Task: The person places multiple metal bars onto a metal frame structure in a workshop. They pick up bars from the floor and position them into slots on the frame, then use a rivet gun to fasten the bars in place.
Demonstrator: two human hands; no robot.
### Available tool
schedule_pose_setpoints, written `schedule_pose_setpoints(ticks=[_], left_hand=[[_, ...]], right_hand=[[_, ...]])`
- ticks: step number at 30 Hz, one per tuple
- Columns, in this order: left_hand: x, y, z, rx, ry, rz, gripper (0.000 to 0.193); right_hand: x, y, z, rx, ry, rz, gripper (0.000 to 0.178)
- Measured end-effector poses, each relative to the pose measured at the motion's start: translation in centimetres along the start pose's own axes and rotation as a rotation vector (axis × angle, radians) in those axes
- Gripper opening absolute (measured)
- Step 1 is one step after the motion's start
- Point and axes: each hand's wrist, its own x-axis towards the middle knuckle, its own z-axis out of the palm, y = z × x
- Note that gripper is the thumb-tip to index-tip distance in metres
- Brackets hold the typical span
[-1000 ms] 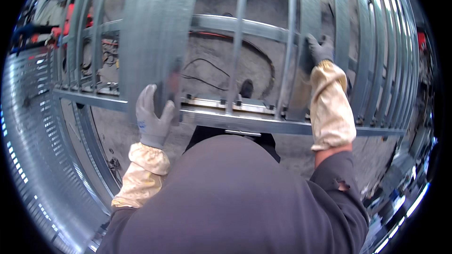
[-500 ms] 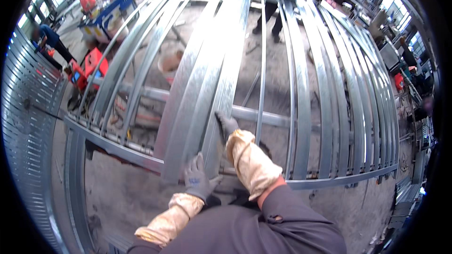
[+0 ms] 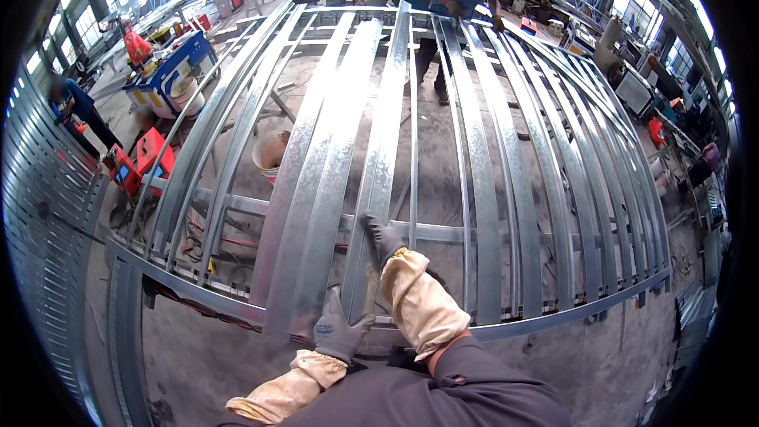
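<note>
Hands well apart a second ago; now both at one metal channel, mid-frame, evidently the piece in work. My left hand: fingers wide; right hand: can't tell grip.

a long, shiny silver metal channel lies over the metal frame, near end slanting left.
</note>
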Motion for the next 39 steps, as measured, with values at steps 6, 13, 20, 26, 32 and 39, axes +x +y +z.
schedule_pose_setpoints(ticks=[6, 13, 20, 26, 32, 39], left_hand=[[2.3, 3.8, 4.4, -0.018, 0.063, 0.21, 0.095], [3.2, 7.0, 7.5, -0.047, 0.056, 0.224, 0.089], [2.4, 7.7, 9.2, -0.064, 0.028, 0.311, 0.087], [3.6, 8.3, 8.2, -0.87, -0.68, -0.127, 0.072], [3.2, 9.1, 10.7, -0.875, -0.685, -0.173, 0.088], [1.3, 6.9, 14.1, -0.711, -0.495, -0.114, 0.114]], right_hand=[[5.0, -1.0, -5.4, 0.266, -0.057, -0.202, 0.044], [5.2, -3.4, -8.9, 0.269, -0.108, -0.116, 0.04], [6.6, -1.1, -11.0, 0.45, -0.179, -0.167, 0.038], [5.8, -1.2, -12.2, 0.6, -0.274, 0.083, 0.043], [8.8, 2.1, -14.1, 1.008, -1.066, 0.04, 0.058], [7.6, 1.5, -13.5, 1.076, -1.264, 0.011, 0.061]])
